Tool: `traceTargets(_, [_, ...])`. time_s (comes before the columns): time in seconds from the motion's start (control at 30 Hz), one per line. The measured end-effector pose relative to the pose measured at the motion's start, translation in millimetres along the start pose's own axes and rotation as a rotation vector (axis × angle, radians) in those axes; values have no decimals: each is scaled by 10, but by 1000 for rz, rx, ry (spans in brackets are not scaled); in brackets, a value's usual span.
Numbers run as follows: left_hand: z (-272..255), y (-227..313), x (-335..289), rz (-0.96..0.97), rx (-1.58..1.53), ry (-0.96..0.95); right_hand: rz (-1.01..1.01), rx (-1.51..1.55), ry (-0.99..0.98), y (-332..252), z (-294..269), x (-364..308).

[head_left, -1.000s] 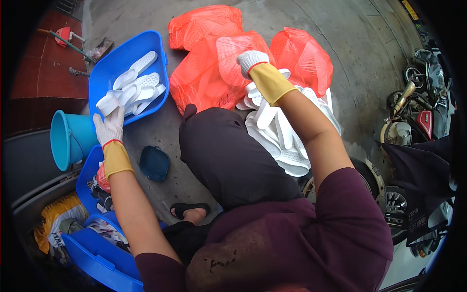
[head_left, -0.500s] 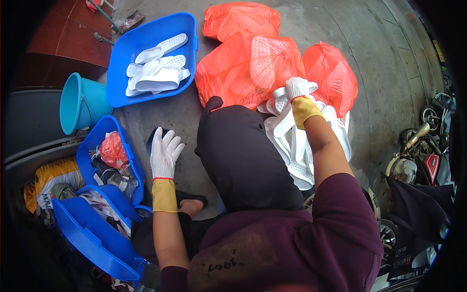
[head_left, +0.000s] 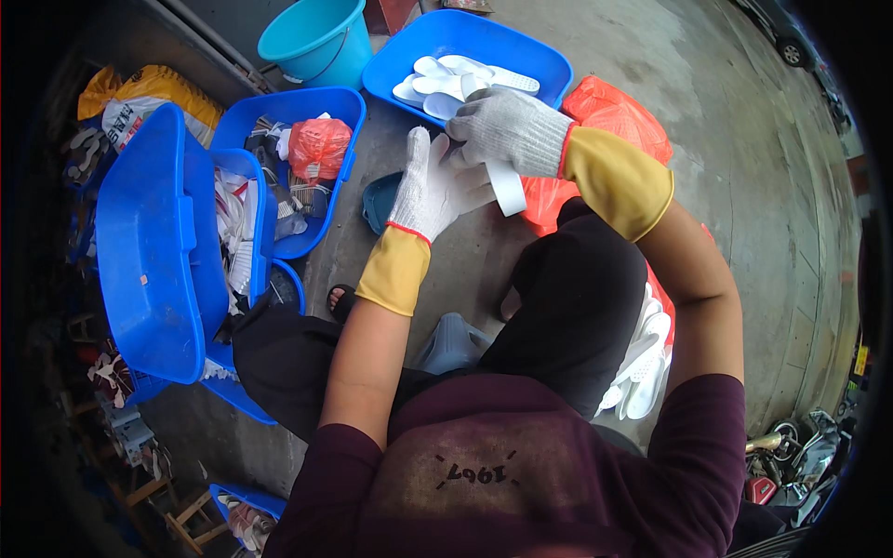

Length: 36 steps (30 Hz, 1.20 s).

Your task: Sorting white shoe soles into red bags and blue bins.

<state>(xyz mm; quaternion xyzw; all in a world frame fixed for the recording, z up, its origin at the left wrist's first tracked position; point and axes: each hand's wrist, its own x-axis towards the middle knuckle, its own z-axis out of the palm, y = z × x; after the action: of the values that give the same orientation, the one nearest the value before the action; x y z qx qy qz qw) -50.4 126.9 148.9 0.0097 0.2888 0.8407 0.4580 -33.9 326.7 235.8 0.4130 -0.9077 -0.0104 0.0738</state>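
Just above the middle of the head view: both gloved hands close together, clock directions being read from the picture's middle.
Left hand (head_left: 433,191): just off twelve o'clock, palm wide, thumb raised, fingers stretched toward the other hand.
Right hand (head_left: 512,128): at one o'clock, fingers curled in over the left fingers; I cannot tell whether they grip anything.
White slipper (head_left: 505,189): at one o'clock, only a curved part showing, right under the right hand and beside the left fingertips.
Blue tub (head_left: 539,58): at twelve, beyond the hands, white slippers (head_left: 437,86) lying in it.
Teal bucket (head_left: 312,42): at eleven, beside that tub.
Second tub (head_left: 321,100): between ten and eleven, with a small red bag (head_left: 318,147) inside.
Tilted tub (head_left: 149,270): at nine.
Red bags (head_left: 623,116): between one and two, on the floor (head_left: 744,214).
Slipper heap (head_left: 642,363): at four, beside the person's knee.
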Motion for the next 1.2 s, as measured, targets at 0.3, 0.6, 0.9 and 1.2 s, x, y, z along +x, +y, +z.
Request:
traceTargets(0.3, [-1939, -453, -1176, 379, -583, 265, 478, 572, 155, -1626, 1899, 1566])
traceTargets(0.6, [-2780, -498, -1360, 287, -390, 671, 768, 688, 195, -1355, 3543, 1662])
traceTargets(0.9, [-2683, -390, -1146, 236, -364, 684, 492, 355, -475, -792, 4308, 1568])
traceTargets(1.2, [-2530, -368, -1032, 236, -387, 520, 999, 1594, -20, -731, 3231, 1530])
